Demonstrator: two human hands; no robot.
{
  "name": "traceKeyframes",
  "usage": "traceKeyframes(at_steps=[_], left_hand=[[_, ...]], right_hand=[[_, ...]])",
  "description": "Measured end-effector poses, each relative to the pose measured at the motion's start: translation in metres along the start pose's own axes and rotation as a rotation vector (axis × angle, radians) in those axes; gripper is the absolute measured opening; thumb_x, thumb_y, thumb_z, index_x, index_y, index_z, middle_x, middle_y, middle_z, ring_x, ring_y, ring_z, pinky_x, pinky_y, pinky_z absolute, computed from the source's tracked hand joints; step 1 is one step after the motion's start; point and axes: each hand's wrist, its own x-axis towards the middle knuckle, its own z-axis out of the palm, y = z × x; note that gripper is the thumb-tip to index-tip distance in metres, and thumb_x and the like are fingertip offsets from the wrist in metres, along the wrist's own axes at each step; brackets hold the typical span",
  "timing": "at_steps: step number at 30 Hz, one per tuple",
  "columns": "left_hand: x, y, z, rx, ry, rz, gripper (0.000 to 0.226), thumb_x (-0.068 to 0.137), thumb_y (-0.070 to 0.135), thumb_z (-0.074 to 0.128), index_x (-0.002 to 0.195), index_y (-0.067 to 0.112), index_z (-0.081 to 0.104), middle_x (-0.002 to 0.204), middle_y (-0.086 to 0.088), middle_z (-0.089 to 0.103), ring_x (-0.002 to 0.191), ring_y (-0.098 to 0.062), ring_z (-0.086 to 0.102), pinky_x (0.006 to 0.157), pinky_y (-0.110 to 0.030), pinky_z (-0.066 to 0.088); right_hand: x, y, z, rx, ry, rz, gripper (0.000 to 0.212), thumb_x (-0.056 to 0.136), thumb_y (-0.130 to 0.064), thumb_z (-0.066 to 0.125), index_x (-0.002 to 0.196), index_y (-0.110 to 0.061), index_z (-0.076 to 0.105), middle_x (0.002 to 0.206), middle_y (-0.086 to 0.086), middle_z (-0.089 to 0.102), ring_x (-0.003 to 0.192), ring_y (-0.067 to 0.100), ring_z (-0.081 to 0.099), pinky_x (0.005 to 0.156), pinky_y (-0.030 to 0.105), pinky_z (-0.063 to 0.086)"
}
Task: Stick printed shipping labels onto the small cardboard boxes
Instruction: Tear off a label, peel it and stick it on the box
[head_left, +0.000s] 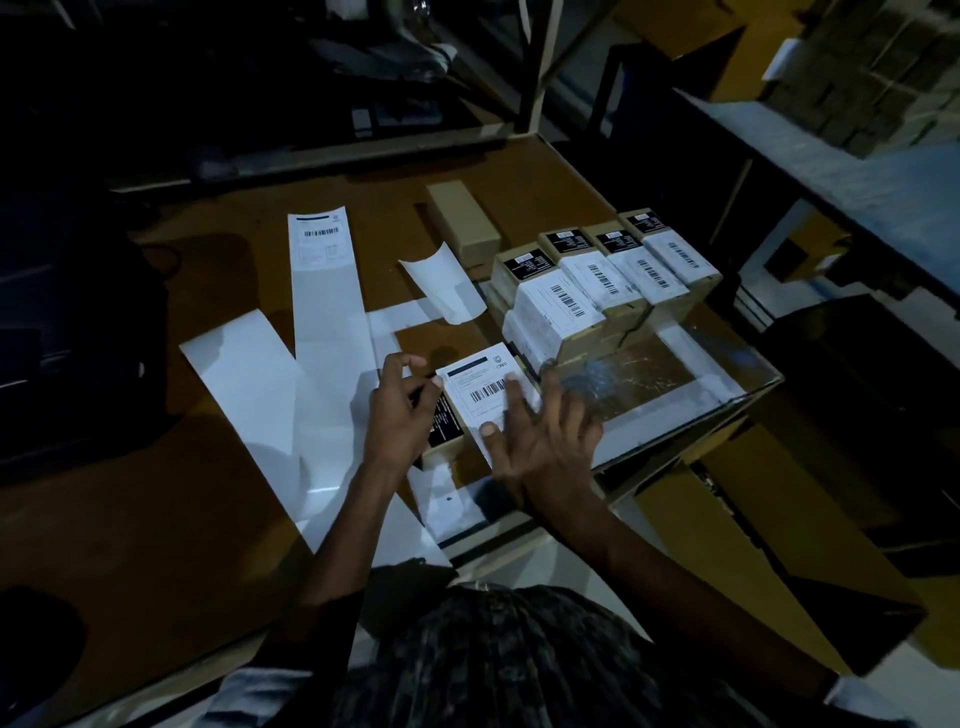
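Currently: brown table (156, 519), white liner strips (322, 332) across it, one label left at a strip's far end. Labelled boxes (602, 280) stacked by the right edge. Box (447, 431) near the front edge, label (483, 389) on top. Right hand (540, 441) flat, fingers spread, pressing the label. Left hand (400, 410) loosely curled, fingertips at the label's left edge, gripping nothing.

Bare brown table (156, 519) open near-left. Liner strips (322, 332) flat, no hindrance. Labelled box stack (597, 291) blocks far-right (plain box (462, 218) behind it). Table edge close right of right hand (545, 436).
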Motion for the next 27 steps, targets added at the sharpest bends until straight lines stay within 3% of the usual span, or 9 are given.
traceKeyframes(at_steps=[4, 6, 10, 12, 15, 18, 22, 25, 27], left_hand=[[0.002, -0.001, -0.001, 0.008, 0.007, 0.027, 0.022, 0.099, 0.016, 0.061, 0.118, 0.018, 0.051, 0.096, 0.007, 0.07, 0.085, 0.001, 0.068, 0.062, -0.009, 0.052], [0.002, -0.001, -0.001, 0.017, 0.006, 0.039, 0.022, 0.098, 0.017, 0.061, 0.118, 0.017, 0.051, 0.103, 0.002, 0.07, 0.084, 0.001, 0.066, 0.061, -0.01, 0.052], [0.003, -0.001, 0.001, -0.006, 0.008, 0.027, 0.022, 0.098, 0.018, 0.061, 0.118, 0.018, 0.05, 0.109, -0.003, 0.072, 0.083, 0.0, 0.068, 0.057, -0.012, 0.052], [0.003, 0.0, 0.0, -0.001, 0.014, 0.029, 0.021, 0.099, 0.017, 0.061, 0.118, 0.017, 0.051, 0.108, -0.002, 0.071, 0.083, 0.005, 0.066, 0.06, -0.01, 0.052], [0.002, 0.001, 0.0, 0.013, 0.003, 0.019, 0.021, 0.099, 0.017, 0.06, 0.118, 0.02, 0.051, 0.107, 0.001, 0.07, 0.087, 0.003, 0.067, 0.06, -0.009, 0.052], [0.001, 0.002, 0.002, 0.107, 0.018, 0.057, 0.021, 0.099, 0.019, 0.061, 0.116, 0.022, 0.051, 0.111, 0.001, 0.07, 0.085, 0.004, 0.068, 0.06, -0.012, 0.053], [0.003, 0.004, 0.014, 0.417, 0.193, 0.208, 0.024, 0.092, 0.019, 0.071, 0.115, 0.022, 0.064, 0.118, -0.001, 0.069, 0.107, -0.02, 0.064, 0.088, -0.029, 0.054], [0.007, 0.008, 0.025, 0.453, 0.23, 0.235, 0.021, 0.091, 0.023, 0.072, 0.112, 0.021, 0.073, 0.126, -0.002, 0.064, 0.118, -0.021, 0.055, 0.098, -0.018, 0.036], [0.011, 0.005, 0.031, 0.436, 0.202, 0.173, 0.024, 0.091, 0.03, 0.071, 0.113, 0.02, 0.074, 0.132, 0.001, 0.06, 0.123, -0.017, 0.049, 0.098, -0.007, 0.027]], right_hand=[[0.008, -0.021, -0.005, -0.011, -0.081, -0.205, 0.063, 0.098, -0.067, 0.023, 0.156, -0.043, 0.018, 0.167, 0.004, -0.001, 0.145, 0.042, 0.013, 0.106, 0.062, 0.024], [0.024, -0.016, -0.009, 0.008, -0.109, -0.13, 0.062, 0.098, -0.067, 0.016, 0.156, -0.046, 0.013, 0.167, 0.002, -0.008, 0.149, 0.039, 0.004, 0.111, 0.061, 0.017], [0.03, -0.01, -0.008, 0.009, -0.097, 0.039, 0.067, 0.098, -0.067, 0.014, 0.159, -0.039, 0.01, 0.167, 0.007, -0.008, 0.148, 0.039, 0.005, 0.114, 0.062, 0.013], [0.013, -0.018, 0.0, 0.012, -0.062, -0.075, 0.066, 0.099, -0.066, 0.023, 0.158, -0.037, 0.019, 0.167, 0.012, 0.003, 0.143, 0.042, 0.018, 0.108, 0.063, 0.025], [-0.007, -0.019, 0.005, -0.027, 0.007, -0.199, 0.06, 0.098, -0.061, 0.032, 0.152, -0.037, 0.038, 0.16, 0.016, 0.032, 0.125, 0.042, 0.047, 0.089, 0.05, 0.043], [0.005, -0.007, -0.001, 0.0, -0.005, -0.094, 0.061, 0.099, -0.061, 0.024, 0.154, -0.037, 0.031, 0.163, 0.013, 0.02, 0.128, 0.038, 0.038, 0.093, 0.05, 0.038], [0.029, 0.004, -0.018, 0.039, 0.015, -0.185, 0.051, 0.094, -0.025, 0.059, 0.144, -0.022, 0.048, 0.158, 0.009, 0.03, 0.137, 0.034, 0.029, 0.103, 0.052, 0.034], [0.059, 0.005, -0.022, 0.136, 0.058, -0.319, 0.042, 0.082, 0.003, 0.067, 0.121, -0.012, 0.069, 0.125, 0.011, 0.066, 0.115, 0.032, 0.056, 0.096, 0.045, 0.048], [0.081, 0.003, -0.017, 0.164, 0.012, -0.372, 0.03, 0.084, 0.008, 0.066, 0.107, -0.008, 0.075, 0.109, 0.013, 0.072, 0.098, 0.03, 0.066, 0.086, 0.029, 0.048]])
